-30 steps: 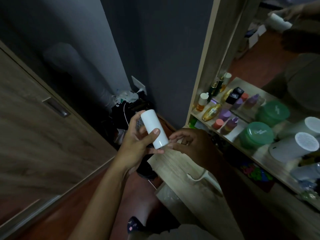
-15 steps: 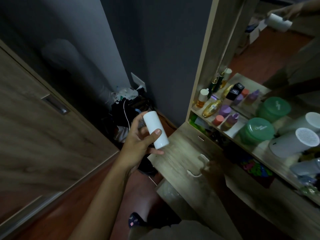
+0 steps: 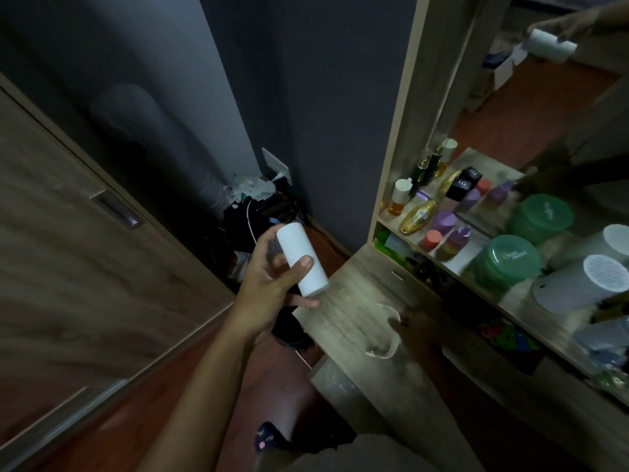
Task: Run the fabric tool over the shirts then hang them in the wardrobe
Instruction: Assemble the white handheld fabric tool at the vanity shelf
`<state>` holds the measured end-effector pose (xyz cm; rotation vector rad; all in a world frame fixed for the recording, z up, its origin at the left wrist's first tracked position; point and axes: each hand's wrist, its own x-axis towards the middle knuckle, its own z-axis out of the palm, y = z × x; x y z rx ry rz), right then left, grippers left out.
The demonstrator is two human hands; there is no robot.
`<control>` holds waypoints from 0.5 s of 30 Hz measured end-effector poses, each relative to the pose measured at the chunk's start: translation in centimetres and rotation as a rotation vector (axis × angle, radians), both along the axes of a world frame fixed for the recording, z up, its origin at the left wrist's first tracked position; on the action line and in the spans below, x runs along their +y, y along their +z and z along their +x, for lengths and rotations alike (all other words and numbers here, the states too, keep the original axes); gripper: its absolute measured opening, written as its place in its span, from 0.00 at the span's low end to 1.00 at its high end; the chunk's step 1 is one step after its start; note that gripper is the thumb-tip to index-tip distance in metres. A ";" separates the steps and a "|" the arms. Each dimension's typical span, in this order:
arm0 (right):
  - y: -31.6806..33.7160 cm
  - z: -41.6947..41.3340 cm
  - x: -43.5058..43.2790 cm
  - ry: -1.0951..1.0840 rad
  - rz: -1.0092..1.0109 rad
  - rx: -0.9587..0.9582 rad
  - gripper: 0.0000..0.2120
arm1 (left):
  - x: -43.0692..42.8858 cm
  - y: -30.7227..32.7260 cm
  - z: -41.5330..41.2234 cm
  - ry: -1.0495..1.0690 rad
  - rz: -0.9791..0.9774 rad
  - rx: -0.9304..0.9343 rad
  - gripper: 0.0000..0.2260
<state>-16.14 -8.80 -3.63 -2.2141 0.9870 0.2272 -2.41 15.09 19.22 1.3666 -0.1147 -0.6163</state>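
White cylindrical fabric tool (image 3: 302, 259) sits at frame centre, tilted, gripped by the left hand (image 3: 272, 284): thumb across its front, fingers wrapped behind. Right hand (image 3: 413, 330), lower right of centre, is at the drawer handle (image 3: 386, 330); whether its blurred fingers have closed on it cannot be told.

Both forearms were bare, no sleeves; left hand (image 3: 272, 281) and right hand (image 3: 417, 330) wore no gloves.

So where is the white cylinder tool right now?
In the head view the white cylinder tool sits centre frame, gripped in the left hand, above the near corner of the wooden dresser top.
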 end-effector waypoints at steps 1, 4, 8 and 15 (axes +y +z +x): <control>1.2 0.6 0.3 0.019 0.014 -0.035 0.15 | 0.1 0.0 0.1 0.003 0.000 0.003 0.30; 7.0 2.6 1.4 0.132 0.021 -0.144 0.15 | 0.5 0.4 0.4 0.012 -0.002 0.003 0.31; 14.6 5.0 2.4 0.305 0.047 -0.391 0.13 | 0.7 1.1 0.6 0.013 -0.022 0.011 0.30; 21.6 8.3 4.2 0.356 0.041 -0.635 0.13 | 0.7 2.0 0.3 0.011 -0.047 0.037 0.28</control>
